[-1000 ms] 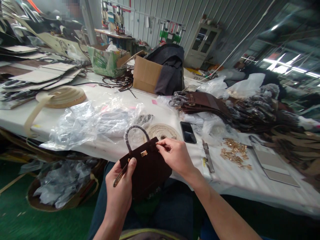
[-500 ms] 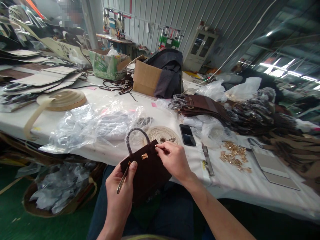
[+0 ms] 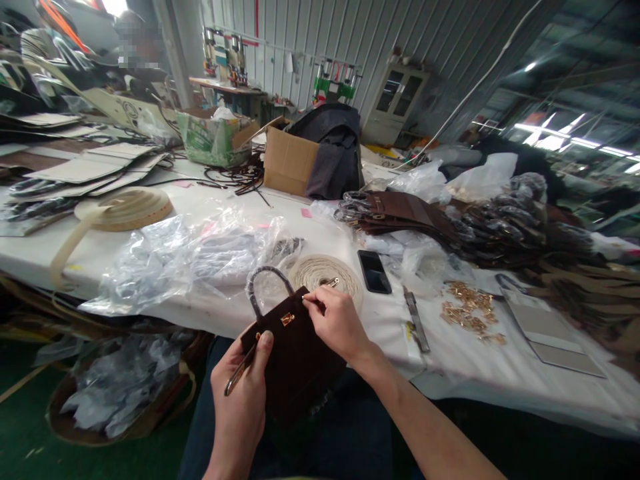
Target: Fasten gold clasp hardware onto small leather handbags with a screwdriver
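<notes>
"Since both hands are on it, that small dark-brown handbag [image 3: 295, 373] is easy to spot. Where exactly is it?"

"Over the person's lap, tilted, right by the near edge of the long white-covered surface [image 3: 450, 373]. Its arched, film-wrapped handle [image 3: 251, 293] stands up from the top, and a little gold-coloured clasp [image 3: 287, 320] sits on the front."

"What about the left hand [image 3: 243, 383]?"

"Gripping the bag's upper left corner, thumb pressed to the front, the other fingers curled behind and partly hidden. A slim dark strip with a shiny edge [image 3: 239, 372] slants down across that hand."

"And the right hand [image 3: 337, 320]?"

"Thumb and forefinger pinch a tiny shiny piece [image 3: 303, 298] at the bag's upper right corner; it's too small for me to name. A narrow metallic-looking loop [image 3: 331, 283] pokes out behind the knuckles, over that flat cream-coloured coil [image 3: 303, 270]."

"Plenty lies around them, too."

"Yes: just right of the coil, a black rectangular phone [image 3: 375, 271], then a slim grey metal tool [image 3: 416, 320], then a scattered heap of small gold-coloured metal fittings [image 3: 467, 310]. Farther back lies a stack of dark-brown bag pieces [image 3: 400, 208]."

"Over on the left I see crumpled clear plastic bags [image 3: 150, 253], with a roll of tan tape [image 3: 133, 207] past them."

"And a brown cardboard box [image 3: 287, 160] behind, dark cloth [image 3: 335, 160] heaped against it."
</notes>
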`<state>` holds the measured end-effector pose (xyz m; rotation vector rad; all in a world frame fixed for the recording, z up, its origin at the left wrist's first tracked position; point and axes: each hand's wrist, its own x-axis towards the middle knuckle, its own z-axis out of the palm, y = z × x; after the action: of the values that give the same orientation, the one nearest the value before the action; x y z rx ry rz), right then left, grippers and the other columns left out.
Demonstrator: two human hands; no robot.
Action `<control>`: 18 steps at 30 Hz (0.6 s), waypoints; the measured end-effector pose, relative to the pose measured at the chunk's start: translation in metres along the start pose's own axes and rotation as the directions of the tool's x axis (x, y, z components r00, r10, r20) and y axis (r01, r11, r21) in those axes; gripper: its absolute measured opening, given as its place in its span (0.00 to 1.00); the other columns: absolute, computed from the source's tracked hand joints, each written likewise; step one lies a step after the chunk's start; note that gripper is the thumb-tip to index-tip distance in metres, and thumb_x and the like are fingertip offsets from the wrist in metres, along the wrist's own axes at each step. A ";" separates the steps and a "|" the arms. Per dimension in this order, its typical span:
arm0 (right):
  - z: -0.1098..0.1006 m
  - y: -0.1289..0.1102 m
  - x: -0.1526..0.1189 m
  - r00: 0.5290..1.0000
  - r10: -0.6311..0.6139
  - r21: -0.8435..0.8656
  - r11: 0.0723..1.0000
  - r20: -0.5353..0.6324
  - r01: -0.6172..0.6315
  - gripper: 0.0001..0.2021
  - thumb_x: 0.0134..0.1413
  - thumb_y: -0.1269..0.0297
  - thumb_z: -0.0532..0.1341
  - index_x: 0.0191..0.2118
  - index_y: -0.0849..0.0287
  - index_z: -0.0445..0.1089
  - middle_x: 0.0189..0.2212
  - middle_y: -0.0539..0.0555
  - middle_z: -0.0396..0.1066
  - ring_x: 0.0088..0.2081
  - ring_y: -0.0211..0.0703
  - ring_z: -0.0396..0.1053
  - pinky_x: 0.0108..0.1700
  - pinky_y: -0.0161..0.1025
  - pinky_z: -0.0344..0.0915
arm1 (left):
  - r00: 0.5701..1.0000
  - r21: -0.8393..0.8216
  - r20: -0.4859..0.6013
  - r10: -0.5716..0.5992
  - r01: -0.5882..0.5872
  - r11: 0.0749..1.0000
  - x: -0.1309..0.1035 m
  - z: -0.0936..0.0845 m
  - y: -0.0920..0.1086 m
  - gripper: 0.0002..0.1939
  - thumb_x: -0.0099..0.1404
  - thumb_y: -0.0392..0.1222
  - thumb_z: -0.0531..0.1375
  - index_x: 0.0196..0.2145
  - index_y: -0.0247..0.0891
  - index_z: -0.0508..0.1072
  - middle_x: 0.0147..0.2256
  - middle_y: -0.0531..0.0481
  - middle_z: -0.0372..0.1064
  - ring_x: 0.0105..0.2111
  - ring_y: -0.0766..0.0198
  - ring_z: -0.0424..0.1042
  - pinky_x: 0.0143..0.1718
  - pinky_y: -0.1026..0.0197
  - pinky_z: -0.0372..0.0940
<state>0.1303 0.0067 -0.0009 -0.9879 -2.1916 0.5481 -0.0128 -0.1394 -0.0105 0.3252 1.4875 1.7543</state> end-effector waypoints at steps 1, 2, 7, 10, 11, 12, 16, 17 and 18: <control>0.000 0.000 0.002 1.000 0.001 -0.005 1.000 0.013 -0.001 0.10 0.67 0.79 0.67 0.40 0.57 0.81 0.37 0.55 0.82 0.41 0.47 0.80 0.47 0.41 0.70 | 1.000 0.003 -0.006 0.009 -0.009 1.000 0.000 0.001 0.000 0.28 0.54 0.60 0.82 0.43 0.34 0.88 0.39 0.41 0.86 0.40 0.49 0.83 0.38 0.59 0.77; 0.000 0.000 0.003 1.000 0.002 -0.016 1.000 0.028 -0.002 0.10 0.66 0.80 0.66 0.39 0.57 0.82 0.37 0.55 0.82 0.41 0.47 0.80 0.47 0.41 0.70 | 1.000 0.002 -0.011 0.019 -0.019 1.000 0.001 0.001 0.000 0.28 0.55 0.60 0.82 0.43 0.34 0.88 0.39 0.41 0.86 0.41 0.48 0.83 0.39 0.59 0.78; 0.001 0.000 0.011 0.996 0.087 -0.030 0.996 0.036 -0.086 0.09 0.64 0.78 0.69 0.35 0.57 0.82 0.35 0.55 0.83 0.38 0.48 0.80 0.44 0.42 0.70 | 0.999 -0.047 0.016 0.033 -0.032 0.998 0.003 0.001 -0.009 0.29 0.59 0.58 0.80 0.51 0.35 0.88 0.43 0.41 0.86 0.44 0.47 0.84 0.45 0.56 0.80; 0.003 0.005 0.008 0.991 0.135 0.032 0.990 0.004 -0.135 0.07 0.65 0.75 0.69 0.36 0.57 0.82 0.35 0.55 0.84 0.38 0.47 0.80 0.43 0.41 0.70 | 0.999 -0.080 0.037 0.021 -0.018 0.997 0.004 0.000 -0.014 0.30 0.61 0.57 0.80 0.53 0.35 0.87 0.45 0.41 0.86 0.44 0.48 0.84 0.45 0.56 0.80; 0.003 0.006 0.006 0.990 0.140 0.058 0.989 -0.001 -0.139 0.06 0.66 0.73 0.69 0.37 0.57 0.82 0.36 0.55 0.84 0.38 0.47 0.81 0.43 0.41 0.71 | 0.999 -0.079 0.034 0.021 -0.018 0.997 0.004 0.000 -0.014 0.29 0.61 0.57 0.80 0.52 0.35 0.87 0.44 0.41 0.86 0.44 0.48 0.84 0.45 0.57 0.80; 0.003 0.008 0.003 0.989 0.145 0.088 0.986 0.001 -0.144 0.06 0.68 0.72 0.68 0.38 0.57 0.82 0.36 0.55 0.84 0.39 0.47 0.81 0.43 0.41 0.71 | 0.999 -0.074 0.027 0.023 -0.021 0.997 0.004 -0.001 -0.014 0.29 0.60 0.57 0.80 0.51 0.35 0.87 0.44 0.41 0.86 0.44 0.48 0.84 0.45 0.57 0.79; -0.004 0.010 -0.001 0.981 0.178 0.214 0.958 0.075 -0.190 0.06 0.70 0.66 0.66 0.48 0.56 0.81 0.35 0.53 0.82 0.35 0.44 0.79 0.40 0.39 0.72 | 0.999 -0.066 0.009 0.037 -0.037 0.997 0.006 -0.003 -0.017 0.28 0.60 0.58 0.80 0.49 0.34 0.87 0.42 0.42 0.86 0.44 0.49 0.84 0.44 0.58 0.79; -0.007 0.009 0.000 0.981 0.169 0.223 0.957 0.101 -0.187 0.09 0.71 0.66 0.65 0.52 0.56 0.81 0.35 0.52 0.81 0.34 0.43 0.78 0.40 0.38 0.72 | 0.999 -0.072 0.019 0.037 -0.036 0.997 0.007 -0.004 -0.019 0.28 0.61 0.58 0.80 0.49 0.34 0.87 0.43 0.41 0.86 0.44 0.49 0.84 0.45 0.58 0.79; -0.010 0.007 0.002 0.981 0.153 0.215 0.960 0.122 -0.176 0.12 0.71 0.67 0.65 0.54 0.55 0.81 0.36 0.52 0.81 0.34 0.42 0.77 0.40 0.38 0.72 | 0.999 -0.077 0.033 0.036 -0.033 0.996 0.009 -0.004 -0.021 0.28 0.62 0.58 0.80 0.50 0.34 0.87 0.43 0.41 0.86 0.44 0.48 0.84 0.45 0.57 0.79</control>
<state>0.1397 0.0137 0.0028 -1.0437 -2.0903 0.9239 -0.0129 -0.1364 -0.0339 0.3410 1.3940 1.8193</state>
